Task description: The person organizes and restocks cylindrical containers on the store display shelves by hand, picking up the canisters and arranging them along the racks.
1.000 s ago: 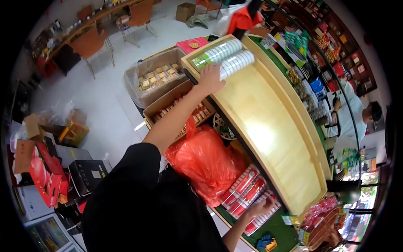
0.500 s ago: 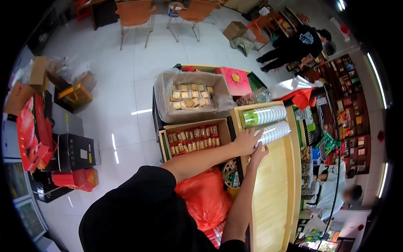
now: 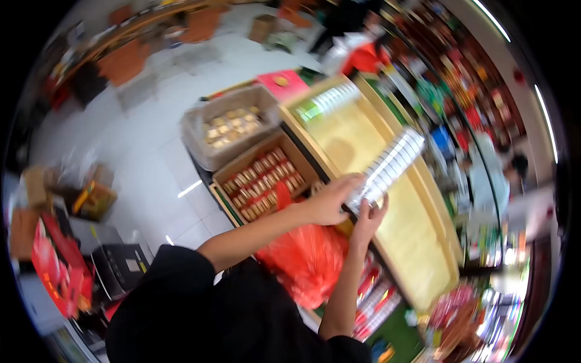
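A long clear plastic-wrapped row of round white pieces [image 3: 393,163], like stacked cups or lidded tubs, is held tilted above the light wooden tray [image 3: 417,251]. My left hand [image 3: 334,199] grips its near end from the left. Just beside it, my right hand [image 3: 369,222] closes on the same end from below. A second wrapped row [image 3: 330,101], green at one end, lies at the tray's far end. Below my hands is a red plastic bag [image 3: 308,260]. The picture is somewhat blurred.
Left of the tray stand a carton of small red-wrapped packs [image 3: 263,178] and a lined bin of pale square pieces [image 3: 233,127]. A pink box [image 3: 282,83] sits behind. Black cartons [image 3: 121,269] stand on the left floor. A person in pale clothing [image 3: 489,181] is at right.
The wrapped row has been lifted off the tray beside the second row and swung nearer, both hands still on it. The whole view has turned and shifted.
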`<state>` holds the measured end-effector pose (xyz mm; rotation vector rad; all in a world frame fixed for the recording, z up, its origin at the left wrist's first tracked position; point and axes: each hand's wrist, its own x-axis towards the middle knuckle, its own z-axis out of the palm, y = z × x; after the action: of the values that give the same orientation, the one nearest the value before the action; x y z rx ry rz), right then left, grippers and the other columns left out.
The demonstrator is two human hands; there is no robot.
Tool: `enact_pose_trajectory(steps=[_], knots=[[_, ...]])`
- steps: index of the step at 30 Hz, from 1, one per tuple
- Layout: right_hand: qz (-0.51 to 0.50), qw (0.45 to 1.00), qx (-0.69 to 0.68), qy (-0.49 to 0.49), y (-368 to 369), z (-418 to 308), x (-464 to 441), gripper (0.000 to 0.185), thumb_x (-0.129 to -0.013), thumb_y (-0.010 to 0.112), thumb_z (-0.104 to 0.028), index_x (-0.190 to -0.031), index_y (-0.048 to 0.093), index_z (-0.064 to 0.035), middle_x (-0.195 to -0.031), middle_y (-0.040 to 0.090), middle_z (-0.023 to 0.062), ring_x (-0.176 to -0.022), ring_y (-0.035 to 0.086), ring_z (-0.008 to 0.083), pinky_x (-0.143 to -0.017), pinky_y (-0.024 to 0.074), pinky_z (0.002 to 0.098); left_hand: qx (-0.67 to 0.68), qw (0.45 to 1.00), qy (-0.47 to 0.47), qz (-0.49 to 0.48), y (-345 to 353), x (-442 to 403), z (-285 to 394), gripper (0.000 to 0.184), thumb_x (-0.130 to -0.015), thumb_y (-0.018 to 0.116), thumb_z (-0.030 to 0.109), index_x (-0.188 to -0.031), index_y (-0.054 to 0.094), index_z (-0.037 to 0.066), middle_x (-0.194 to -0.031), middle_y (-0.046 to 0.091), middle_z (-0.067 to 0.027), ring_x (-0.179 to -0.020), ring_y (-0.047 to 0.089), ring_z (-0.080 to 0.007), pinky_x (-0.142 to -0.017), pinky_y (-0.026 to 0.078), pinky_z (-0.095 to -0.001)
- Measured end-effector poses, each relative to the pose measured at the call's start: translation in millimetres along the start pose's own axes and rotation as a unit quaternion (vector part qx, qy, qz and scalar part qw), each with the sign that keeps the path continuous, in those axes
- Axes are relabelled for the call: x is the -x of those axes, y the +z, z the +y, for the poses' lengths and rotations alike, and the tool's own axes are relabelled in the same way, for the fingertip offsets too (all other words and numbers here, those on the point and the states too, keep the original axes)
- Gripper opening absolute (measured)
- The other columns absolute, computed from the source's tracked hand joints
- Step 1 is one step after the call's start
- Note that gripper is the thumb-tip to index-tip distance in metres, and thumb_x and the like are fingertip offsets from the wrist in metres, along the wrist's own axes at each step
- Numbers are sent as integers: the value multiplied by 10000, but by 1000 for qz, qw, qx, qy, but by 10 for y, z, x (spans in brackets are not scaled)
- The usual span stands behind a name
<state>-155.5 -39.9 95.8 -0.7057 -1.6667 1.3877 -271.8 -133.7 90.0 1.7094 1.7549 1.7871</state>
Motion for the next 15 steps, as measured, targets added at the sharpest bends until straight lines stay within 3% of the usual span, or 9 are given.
enact_pose_trajectory(steps=[1, 3, 5, 7, 8, 10, 13, 14, 15], knots=[[3, 1000, -2, -1, -237, 32, 260, 691, -855, 622, -45, -1430, 244, 8, -1222, 519, 182, -975, 574, 193, -796, 488, 289, 41, 999, -6, -27, 95, 191, 100, 895, -684, 686, 42, -1464, 247, 62, -1386, 371, -221, -1280, 404, -346, -1068, 332, -424], [26, 998, 36, -34, -614, 224, 872, 717, -795, 673, -29, -1406, 300, 11, -1273, 483, 154, -990, 560, 171, -784, 487, 271, 185, 969, -143, -80, 347, 674, 300, 964, -697, 697, -6, -1483, 145, 70, -1368, 395, -183, -1233, 460, -300, -1027, 388, -397], [3, 991, 130, -26, -844, 153, 1530, 782, -770, 663, -33, -1433, 250, -3, -1201, 521, 129, -1084, 522, 206, -911, 435, 335, 302, 903, -222, -209, 500, 1129, 487, 997, -724, 703, 13, -1484, 59, 63, -1412, 343, -191, -1291, 409, -274, -1007, 416, -386], [-11, 990, 120, 69, -1106, 234, 2155, 809, -747, 700, -64, -1429, 267, -12, -1234, 509, 118, -1108, 501, 207, -904, 431, 328, 252, 900, -240, -263, 771, 1692, 557, 1070, -715, 706, -15, -1485, -31, 87, -1426, 316, -176, -1287, 416, -270, -1012, 411, -403], [-2, 989, 129, 70, -1235, 300, 2414, 808, -749, 706, -83, -1428, 273, -16, -1238, 509, 123, -1109, 500, 209, -899, 431, 324, 296, 882, -255, -263, 922, 1935, 651, 1089, -714, 715, -12, -1484, -49, 89, -1425, 325, -180, -1295, 411, -269, -1016, 406, -394], [16, 985, 143, 91, -1410, 233, 2845, 788, -769, 707, -146, -1427, 287, -39, -1199, 535, 136, -1051, 537, 225, -875, 447, 343, 261, 864, -316, -294, 1057, 2299, 968, 1100, -718, 734, 11, -1482, -53, 82, -1335, 436, -177, -1151, 523, -253, -959, 442, -384], [38, 982, 33, 180, -1717, 310, 3367, 755, -775, 720, -154, -1404, 320, -29, -1201, 534, 182, -1035, 563, 261, -866, 466, 372, 190, 831, -368, -371, 1209, 2592, 1285, 1123, -707, 752, 13, -1488, -50, 88, -1291, 486, -181, -1093, 570, -243, -909, 479, -373], [36, 981, 123, 145, -1802, 369, 3498, 726, -795, 699, -165, -1403, 322, -35, -1146, 560, 190, -977, 599, 267, -828, 485, 357, 176, 822, -387, -379, 1270, 2701, 1384, 1137, -698, 760, 3, -1494, -46, 97, -1284, 498, -184, -1095, 581, -244, -890, 499, -364], [55, 981, 124, 141, -1892, 400, 3628, 726, -795, 699, -165, -1403, 322, -35, -1146, 560, 190, -977, 599, 267, -828, 485, 357, 175, 821, -375, -395, 1332, 2761, 1442, 1137, -698, 760, 3, -1494, -46, 97, -1284, 498, -184, -1095, 581, -244, -890, 499, -364]])
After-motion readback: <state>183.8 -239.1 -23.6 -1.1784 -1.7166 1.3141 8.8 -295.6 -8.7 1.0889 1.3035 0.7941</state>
